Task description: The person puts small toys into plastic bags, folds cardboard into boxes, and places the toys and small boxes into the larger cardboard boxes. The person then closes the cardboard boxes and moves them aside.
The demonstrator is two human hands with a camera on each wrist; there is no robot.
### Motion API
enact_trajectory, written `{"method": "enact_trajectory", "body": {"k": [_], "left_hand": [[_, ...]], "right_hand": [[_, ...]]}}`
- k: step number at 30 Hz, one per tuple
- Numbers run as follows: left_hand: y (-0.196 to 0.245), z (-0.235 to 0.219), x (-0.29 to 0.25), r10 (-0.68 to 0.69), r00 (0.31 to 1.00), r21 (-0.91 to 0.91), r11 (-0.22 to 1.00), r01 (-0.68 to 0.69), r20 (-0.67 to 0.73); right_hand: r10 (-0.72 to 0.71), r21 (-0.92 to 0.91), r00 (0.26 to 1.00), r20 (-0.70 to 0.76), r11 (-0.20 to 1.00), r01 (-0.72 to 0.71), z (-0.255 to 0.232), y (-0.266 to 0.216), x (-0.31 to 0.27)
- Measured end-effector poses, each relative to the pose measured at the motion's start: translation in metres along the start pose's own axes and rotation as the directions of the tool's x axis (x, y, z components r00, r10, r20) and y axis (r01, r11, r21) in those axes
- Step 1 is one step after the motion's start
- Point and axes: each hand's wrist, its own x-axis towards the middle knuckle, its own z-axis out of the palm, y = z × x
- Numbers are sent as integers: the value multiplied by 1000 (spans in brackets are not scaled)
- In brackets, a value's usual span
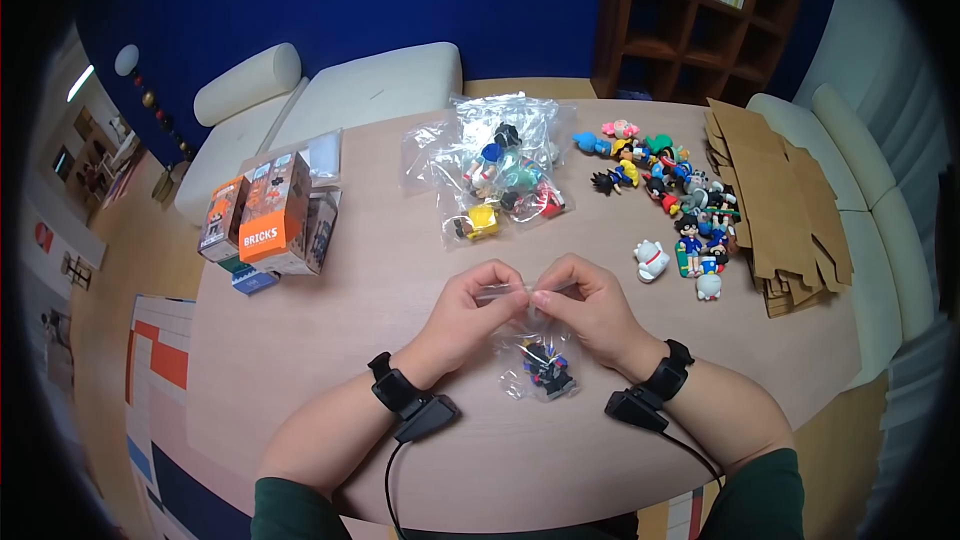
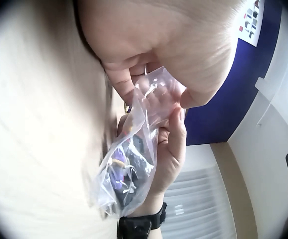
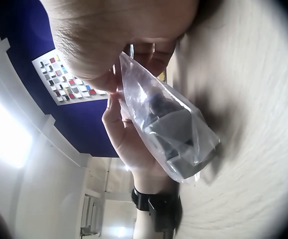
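Two hands, close together, pinch the top of one clear bag between thumbs and fingers: the left hand on its left side, the right hand on its right. The bag sits at the near middle of the table, with one dark figure inside. One black wristband is on each wrist.

Beyond the hands lies a pile of clear bags holding several figures; overlap hides the exact count. At far left stand at least three boxes, two of them orange. To the right are many loose figures, too crowded to count, two white ones nearest, beside stacked flat cardboard.
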Motion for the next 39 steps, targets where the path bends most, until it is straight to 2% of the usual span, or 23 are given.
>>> {"method": "enact_trajectory", "body": {"k": [3, 6, 8, 9, 10, 14, 15, 18, 20, 21, 23, 24, 25, 27, 28, 32, 34, 37, 39], "left_hand": [[-1, 1, 1, 34, 999, 24, 999, -33, -5], [0, 2, 1, -7, 998, -4, 1000, 7, -61], [-1, 1, 1, -13, 997, -36, 999, 11, -70], [-1, 0, 0, -19, 996, -68, 998, 13, -84], [-3, 0, 1, -13, 995, -59, 998, 7, -100], [-9, -6, 2, 62, 998, -45, 997, -61, 21], [-7, -3, 1, 15, 1000, -143, 990, -15, 3], [-7, -8, 0, 14, 1000, -130, 991, -17, -21], [-11, -4, 2, 45, 996, -145, 988, -56, -77], [-13, -1, 2, 43, 997, -149, 988, -51, -57], [-5, 5, -1, 87, 992, -174, 979, -103, -95], [3, 9, -4, 59, 993, -127, 989, -72, -104], [4, 8, -4, 52, 996, -128, 990, -62, -79], [-2, 5, -3, 87, 994, -98, 991, -94, -69], [-3, 5, -2, 91, 994, -95, 991, -96, -55], [-6, 1, -2, 88, 995, -88, 992, -91, -37], [-9, -3, -1, 138, 990, -62, 988, -139, -18], [-6, 2, -3, 114, 992, -115, 986, -120, -52], [-13, -14, -3, 89, 995, -152, 984, -96, -50]], "right_hand": [[-41, 22, 999, 4, 999, 41, 1, 0, 0], [14, -8, 1000, -10, 1000, -14, 1, -2, 1], [50, 137, 998, -40, 990, -44, 5, -8, 2], [49, 143, 998, -31, 989, -44, 3, -5, 2], [51, 131, 998, -41, 990, -45, -2, 0, 2], [-31, 102, 998, -59, 994, 36, -2, 7, 3], [-49, 134, 998, -28, 990, 52, -2, 8, 3], [-76, 171, 993, -90, 981, 90, 0, 10, 7], [-27, 119, 997, -73, 992, 35, -3, 8, 4], [-32, 110, 995, -91, 993, 42, -5, 8, 3], [9, 166, 999, -53, 986, 0, -1, 6, 3], [48, 189, 998, -38, 981, -40, 1, -2, 1], [42, 185, 997, -64, 982, -30, 1, -1, 1], [-7, 89, 1000, 19, 996, 5, -3, 6, 4], [25, 73, 1000, -1, 997, -25, -4, 4, 3], [-45, 117, 998, 41, 992, 40, -5, 4, 2], [-91, 111, 991, 100, 991, 80, -3, 0, 1], [-51, 89, 993, 110, 995, 41, -5, -3, 1], [-50, 123, 995, 92, 992, 38, -5, -3, 4]]}}
